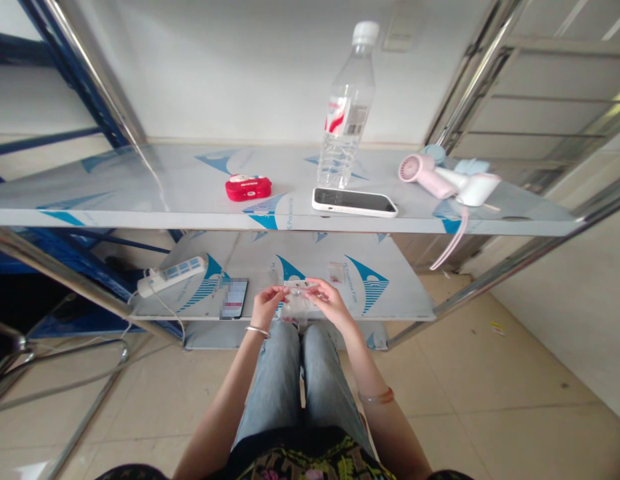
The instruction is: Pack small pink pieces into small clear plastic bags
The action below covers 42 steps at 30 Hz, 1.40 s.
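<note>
Between my two hands is a small clear plastic bag (296,308), held near its top edge above the front of the lower shelf. My left hand (268,305) pinches the bag's left side, with thumb and fingers together. On the other side my right hand (330,303) has its fingers closed on the right part of the top edge. What the bag contains is too small to make out. Another small clear packet (336,272) with something reddish lies on the lower shelf (410,300), behind my right hand. Left of my left hand lies a dark phone (235,298).
A white power strip (175,275) with its cable lies at the lower shelf's left. The upper shelf (180,193) carries a red case (249,189), a clear bottle (345,113), a white-edged phone (355,201) and a pink handheld fan (427,177). Metal posts stand at both sides.
</note>
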Each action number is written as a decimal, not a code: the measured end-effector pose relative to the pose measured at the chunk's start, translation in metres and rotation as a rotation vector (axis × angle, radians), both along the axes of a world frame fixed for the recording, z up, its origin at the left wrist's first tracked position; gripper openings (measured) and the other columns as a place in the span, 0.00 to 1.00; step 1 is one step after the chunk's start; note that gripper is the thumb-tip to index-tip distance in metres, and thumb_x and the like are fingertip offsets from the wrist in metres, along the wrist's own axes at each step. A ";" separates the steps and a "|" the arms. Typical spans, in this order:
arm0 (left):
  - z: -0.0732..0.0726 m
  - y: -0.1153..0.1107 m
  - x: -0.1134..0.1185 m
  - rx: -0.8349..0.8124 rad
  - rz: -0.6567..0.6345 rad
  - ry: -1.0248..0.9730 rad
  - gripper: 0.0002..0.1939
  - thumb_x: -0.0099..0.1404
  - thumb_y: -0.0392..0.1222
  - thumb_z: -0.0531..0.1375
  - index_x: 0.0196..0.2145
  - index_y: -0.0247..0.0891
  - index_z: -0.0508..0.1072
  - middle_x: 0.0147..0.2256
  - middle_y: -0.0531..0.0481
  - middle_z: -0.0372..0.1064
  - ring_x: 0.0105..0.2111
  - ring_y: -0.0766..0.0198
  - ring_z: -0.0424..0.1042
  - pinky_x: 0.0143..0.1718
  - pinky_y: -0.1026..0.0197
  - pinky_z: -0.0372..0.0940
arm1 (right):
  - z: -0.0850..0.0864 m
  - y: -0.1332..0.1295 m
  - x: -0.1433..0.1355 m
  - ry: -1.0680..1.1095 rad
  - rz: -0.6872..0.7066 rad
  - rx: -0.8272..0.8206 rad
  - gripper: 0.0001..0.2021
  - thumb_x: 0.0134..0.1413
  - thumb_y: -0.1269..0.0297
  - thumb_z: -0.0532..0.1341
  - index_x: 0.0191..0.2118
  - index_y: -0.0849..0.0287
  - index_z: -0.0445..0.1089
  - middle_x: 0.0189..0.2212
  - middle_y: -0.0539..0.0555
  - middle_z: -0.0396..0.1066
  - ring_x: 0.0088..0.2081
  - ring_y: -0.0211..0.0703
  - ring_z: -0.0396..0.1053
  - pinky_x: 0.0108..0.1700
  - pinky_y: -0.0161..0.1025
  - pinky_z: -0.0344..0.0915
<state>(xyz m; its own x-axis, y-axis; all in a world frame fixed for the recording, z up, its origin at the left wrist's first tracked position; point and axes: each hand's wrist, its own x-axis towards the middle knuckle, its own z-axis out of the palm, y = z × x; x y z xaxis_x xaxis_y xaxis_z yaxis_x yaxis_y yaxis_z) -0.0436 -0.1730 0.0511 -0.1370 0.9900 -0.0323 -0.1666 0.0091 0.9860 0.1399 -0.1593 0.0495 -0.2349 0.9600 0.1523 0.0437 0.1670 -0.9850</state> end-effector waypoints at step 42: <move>0.003 -0.015 0.001 0.142 -0.124 0.195 0.17 0.54 0.54 0.65 0.28 0.36 0.73 0.27 0.47 0.76 0.32 0.59 0.75 0.37 0.60 0.65 | -0.009 -0.015 -0.012 0.010 -0.103 -0.021 0.16 0.48 0.50 0.64 0.33 0.60 0.73 0.31 0.55 0.74 0.34 0.43 0.72 0.33 0.36 0.67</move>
